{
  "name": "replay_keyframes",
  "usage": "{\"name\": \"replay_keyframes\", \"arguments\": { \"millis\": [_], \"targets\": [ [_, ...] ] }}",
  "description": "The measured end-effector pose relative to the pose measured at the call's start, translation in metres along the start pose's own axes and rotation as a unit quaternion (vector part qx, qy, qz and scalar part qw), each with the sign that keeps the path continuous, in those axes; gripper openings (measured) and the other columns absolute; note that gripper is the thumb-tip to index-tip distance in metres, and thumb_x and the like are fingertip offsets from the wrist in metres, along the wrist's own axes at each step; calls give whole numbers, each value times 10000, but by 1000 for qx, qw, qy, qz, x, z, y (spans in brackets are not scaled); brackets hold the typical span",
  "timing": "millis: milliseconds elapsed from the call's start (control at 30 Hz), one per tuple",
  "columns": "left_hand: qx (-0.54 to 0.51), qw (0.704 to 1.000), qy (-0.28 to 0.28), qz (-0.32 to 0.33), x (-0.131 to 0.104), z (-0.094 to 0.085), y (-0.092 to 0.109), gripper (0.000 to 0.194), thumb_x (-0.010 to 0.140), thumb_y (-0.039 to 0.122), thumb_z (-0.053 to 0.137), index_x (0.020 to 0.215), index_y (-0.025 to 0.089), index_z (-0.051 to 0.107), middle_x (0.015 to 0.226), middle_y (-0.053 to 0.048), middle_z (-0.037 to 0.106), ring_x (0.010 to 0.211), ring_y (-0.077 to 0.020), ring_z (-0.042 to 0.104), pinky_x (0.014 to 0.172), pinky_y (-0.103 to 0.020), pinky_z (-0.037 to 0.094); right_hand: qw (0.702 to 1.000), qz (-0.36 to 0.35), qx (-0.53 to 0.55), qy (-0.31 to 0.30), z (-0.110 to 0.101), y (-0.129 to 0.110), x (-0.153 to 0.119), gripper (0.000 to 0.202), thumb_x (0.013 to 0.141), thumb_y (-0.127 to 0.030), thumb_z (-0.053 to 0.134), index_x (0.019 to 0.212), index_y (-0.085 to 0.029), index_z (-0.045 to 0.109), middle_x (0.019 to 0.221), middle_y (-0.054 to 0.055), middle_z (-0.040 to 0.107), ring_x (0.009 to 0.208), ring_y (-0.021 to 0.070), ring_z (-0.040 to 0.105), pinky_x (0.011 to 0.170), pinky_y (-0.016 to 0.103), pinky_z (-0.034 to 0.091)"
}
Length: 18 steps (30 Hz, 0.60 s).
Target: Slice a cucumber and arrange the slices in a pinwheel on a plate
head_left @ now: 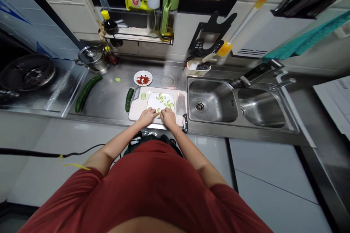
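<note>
A square white plate (153,101) lies on the pale cutting board (134,113), with thin cucumber slices (160,97) set in small curved clusters on it. At the plate's near edge, my left hand (147,116) is closed, its fingertips at a cucumber slice (159,110) between the two hands. My right hand (168,117) is closed too, fingers pressed down at the same cluster; its fingertips are partly hidden. More slices (143,96) rest on the board's left side. A kitchen knife (181,105) with a black handle lies along the right side of the board.
Left of the board are a cut cucumber (129,100) and a whole cucumber (88,93). A small plate of chopped red pieces (143,78) stands behind. A double sink (213,100) is at right; a steel pot (94,60) and a frying pan (27,72) are at left.
</note>
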State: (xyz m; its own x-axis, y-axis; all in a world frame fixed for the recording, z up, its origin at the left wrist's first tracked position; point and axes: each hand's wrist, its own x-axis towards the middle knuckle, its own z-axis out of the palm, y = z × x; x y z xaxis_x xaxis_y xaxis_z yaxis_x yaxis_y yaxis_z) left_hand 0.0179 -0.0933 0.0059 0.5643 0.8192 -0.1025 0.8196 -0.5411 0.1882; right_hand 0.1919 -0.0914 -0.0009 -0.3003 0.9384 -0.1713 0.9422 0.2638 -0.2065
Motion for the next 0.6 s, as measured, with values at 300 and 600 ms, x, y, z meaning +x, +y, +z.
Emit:
{"name": "replay_keyframes", "arguments": {
  "millis": [300,600],
  "targets": [
    [-6,1000,16,-2,-2,3,0,347,927,203,411,1168,263,654,1006,-93,601,957,-217,476,767,-317,423,1000,-6,0,0,1,1,0,275,988,-348,425,1091,-200,633,1110,99,565,1034,237,461,847,315,381],
    [-10,1000,11,-10,-2,-2,3,324,921,205,423,1121,248,674,1015,-102,602,970,-222,483,778,-319,432,1000,-1,-2,-9,-1,0,1,277,985,-342,426,1110,-200,627,1132,106,564,1049,238,464,861,320,391]
  ]
}}
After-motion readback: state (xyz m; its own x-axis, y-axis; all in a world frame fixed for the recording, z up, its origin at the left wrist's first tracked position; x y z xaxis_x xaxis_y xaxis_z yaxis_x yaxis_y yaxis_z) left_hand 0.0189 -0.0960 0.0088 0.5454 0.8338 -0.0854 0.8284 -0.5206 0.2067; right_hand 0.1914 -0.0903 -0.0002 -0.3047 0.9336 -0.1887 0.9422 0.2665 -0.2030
